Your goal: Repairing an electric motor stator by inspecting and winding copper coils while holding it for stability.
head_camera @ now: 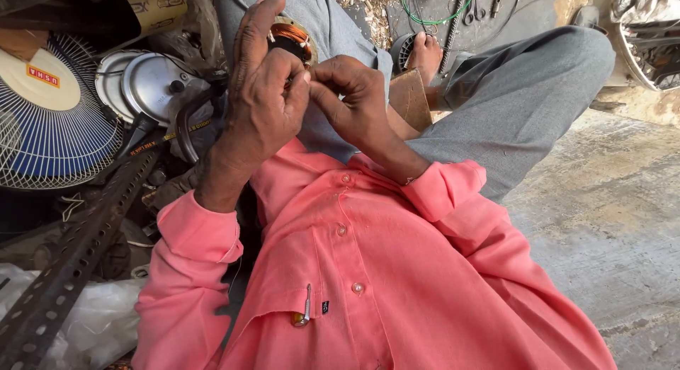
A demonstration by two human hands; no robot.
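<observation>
Concrete floor (609,221): fan grille (49,122) at left edge; slotted metal angle (78,257); green wire (425,16) at far edge.

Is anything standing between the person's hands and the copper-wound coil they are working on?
Nothing visible does. The left hand lies directly against the copper-wound coil, covering most of it, and the right hand pinches at the left hand's fingertips just beside it. What the right fingers pinch is too small to tell.

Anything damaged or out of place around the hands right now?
Nothing is clearly damaged. The left hand and right hand meet at the round copper-wound coil on the lap. Beside them the blue-and-white fan guard lies detached among loose metal covers.
</observation>
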